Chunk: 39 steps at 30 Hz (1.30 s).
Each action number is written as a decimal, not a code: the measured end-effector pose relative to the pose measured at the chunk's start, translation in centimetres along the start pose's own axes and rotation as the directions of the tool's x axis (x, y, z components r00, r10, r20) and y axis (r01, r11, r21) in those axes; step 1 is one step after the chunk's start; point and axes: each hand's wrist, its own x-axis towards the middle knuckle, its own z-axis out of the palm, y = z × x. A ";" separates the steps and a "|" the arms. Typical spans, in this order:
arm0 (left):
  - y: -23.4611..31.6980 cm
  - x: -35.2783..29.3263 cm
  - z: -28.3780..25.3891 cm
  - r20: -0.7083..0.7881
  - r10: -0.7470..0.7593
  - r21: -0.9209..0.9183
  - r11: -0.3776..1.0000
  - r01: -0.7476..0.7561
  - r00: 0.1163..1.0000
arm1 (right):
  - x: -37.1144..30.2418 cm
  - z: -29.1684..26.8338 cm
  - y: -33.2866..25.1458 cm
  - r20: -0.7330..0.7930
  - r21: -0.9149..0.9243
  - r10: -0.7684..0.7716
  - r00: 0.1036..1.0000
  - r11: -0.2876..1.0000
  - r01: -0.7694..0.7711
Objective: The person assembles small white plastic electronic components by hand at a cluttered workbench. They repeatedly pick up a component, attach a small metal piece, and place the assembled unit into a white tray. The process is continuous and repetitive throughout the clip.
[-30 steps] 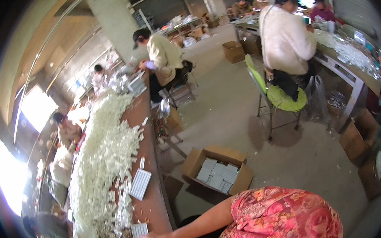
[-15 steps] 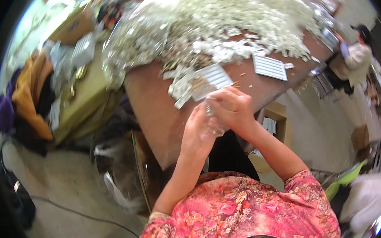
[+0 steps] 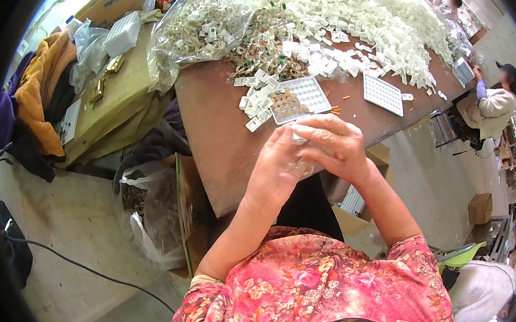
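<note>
Close together, my left hand (image 3: 276,170) and my right hand (image 3: 336,145) meet over the table's near edge. Between their fingertips is a small white plastic piece (image 3: 298,138), mostly covered by fingers. Something clear and blurred shows below it, by my left palm; I cannot make out what it is. Just beyond my fingers lies a white tray (image 3: 313,96), partly filled with round brown discs (image 3: 286,103). Several loose white plastic pieces (image 3: 256,106) lie against the tray's left side.
A big heap of white pieces (image 3: 343,11) covers the table's (image 3: 221,145) far part, beside a clear bag (image 3: 201,33) of pieces. A second white tray (image 3: 383,94) lies right. Below left hang a plastic bag (image 3: 155,228) and carton. A person (image 3: 493,102) works at far right.
My hands have shifted slightly to the right and remain together at the small piece. The view has steadied and turned a little, so the table sits farther right.
</note>
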 end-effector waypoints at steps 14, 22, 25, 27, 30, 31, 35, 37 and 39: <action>-1.6 0.7 -1.2 0.007 -0.164 -0.156 0.974 0.163 0.986 | -0.4 -1.4 1.5 0.143 0.005 -0.041 0.989 0.999 0.041; -1.4 0.2 0.7 -0.107 -0.041 0.093 0.994 0.051 0.993 | -0.8 -1.7 1.1 0.150 -0.065 0.049 0.987 0.997 -0.040; -1.2 -0.2 1.0 -0.151 0.092 0.386 0.922 -0.027 0.984 | -0.8 -1.9 0.9 0.172 -0.065 0.087 0.981 0.995 -0.077; -1.0 -0.2 0.9 -0.194 0.108 0.475 0.880 -0.003 0.975 | -0.8 -1.8 0.9 0.174 -0.068 0.079 0.982 0.995 -0.069; -1.0 0.1 0.6 -0.213 0.088 0.474 0.880 0.024 0.973 | -0.7 -1.8 0.7 0.174 -0.129 0.033 0.984 0.992 -0.010; -1.0 0.2 0.5 -0.227 0.064 0.453 0.890 0.047 0.972 | -0.6 -1.8 0.7 0.173 -0.158 0.012 0.985 0.987 0.016; -1.3 0.4 0.2 -0.154 0.022 0.318 0.948 0.029 0.988 | -0.8 -1.6 0.5 0.125 -0.147 0.025 0.992 0.989 -0.006; -1.5 0.4 0.0 -0.073 0.009 0.123 0.992 0.000 0.997 | -1.2 -0.9 0.6 0.043 -0.184 -0.020 0.999 0.983 0.027; -1.6 0.6 -0.4 -0.058 -0.007 0.080 0.997 0.012 0.998 | -1.8 -0.2 1.0 -0.009 -0.151 -0.051 0.999 0.987 0.049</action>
